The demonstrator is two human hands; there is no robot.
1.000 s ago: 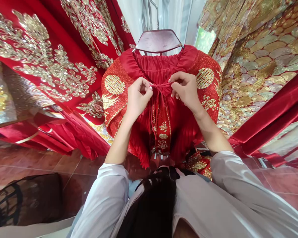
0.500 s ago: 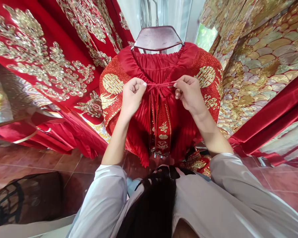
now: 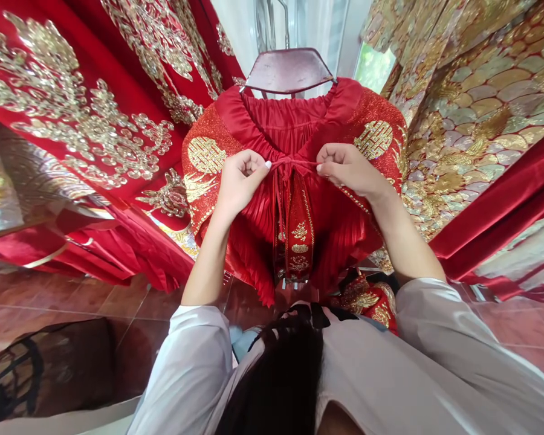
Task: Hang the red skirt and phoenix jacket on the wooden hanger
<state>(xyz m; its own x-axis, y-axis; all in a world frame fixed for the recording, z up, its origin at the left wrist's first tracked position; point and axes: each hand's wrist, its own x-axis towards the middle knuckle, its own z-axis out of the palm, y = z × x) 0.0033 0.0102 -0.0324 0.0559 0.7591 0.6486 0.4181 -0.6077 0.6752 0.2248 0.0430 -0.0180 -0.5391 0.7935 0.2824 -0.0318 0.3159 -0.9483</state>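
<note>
A red pleated skirt (image 3: 254,223) with gold embroidery hangs from a dark clip hanger (image 3: 288,71) in front of me. At the middle of its gathered waistband, a thin red drawstring (image 3: 289,161) is tied in a bow. My left hand (image 3: 242,181) pinches the left loop or end of the drawstring between thumb and finger. On the other side, my right hand (image 3: 347,169) is closed on the right part of the same cord. The cord runs fairly taut between the two hands, and two loose ends drop from the knot over the skirt's front.
Red garments with silvery beadwork (image 3: 104,115) hang at the left. Gold scale-patterned garments (image 3: 485,103) crowd the right side. A dark bag (image 3: 54,368) sits on the tiled floor at lower left. Red and gold fabric (image 3: 369,299) lies low near my right elbow.
Both hands have moved slightly down, and my right hand has turned flatter with its forearm swung outward. The bow at the knot looks tighter and sits a little lower.
</note>
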